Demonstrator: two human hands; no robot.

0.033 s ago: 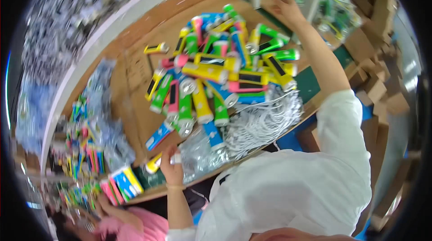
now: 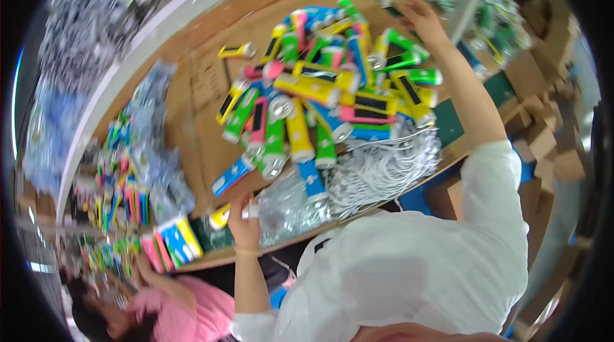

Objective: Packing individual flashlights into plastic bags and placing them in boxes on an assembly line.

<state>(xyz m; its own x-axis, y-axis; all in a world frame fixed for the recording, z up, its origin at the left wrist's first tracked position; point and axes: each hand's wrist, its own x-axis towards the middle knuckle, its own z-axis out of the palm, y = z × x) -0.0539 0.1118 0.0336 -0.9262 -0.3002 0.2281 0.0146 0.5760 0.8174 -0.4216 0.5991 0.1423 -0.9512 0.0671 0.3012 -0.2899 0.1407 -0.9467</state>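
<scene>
Near the front edge of the bench, my left hand [image 2: 243, 225] is closed around a small yellow torch [image 2: 219, 217], whose end sticks out to the left. A small white piece, too blurred to name, shows by the thumb. My right hand [image 2: 422, 21] reaches out to the far right beside a white post, fingers apart and nothing seen in them. Between the hands lies a loose heap of torches [image 2: 307, 89] in yellow, green, blue and pink, with clear round ends and dark panels. White cords [image 2: 384, 172] are bunched at its near right.
Clear plastic bags [image 2: 288, 211] lie at the front edge. White posts [image 2: 470, 0] stand before a pile of clear and green parts [image 2: 492, 22]. Upright torches [image 2: 176, 243] stand in a row at the left, near a co-worker in pink [image 2: 185, 303]. Cardboard boxes [image 2: 531, 73] fill the right.
The view has shifted a little, so the bench and heap sit further right and higher. My right hand is slightly nearer the left post; the left hand still grips the yellow torch.
</scene>
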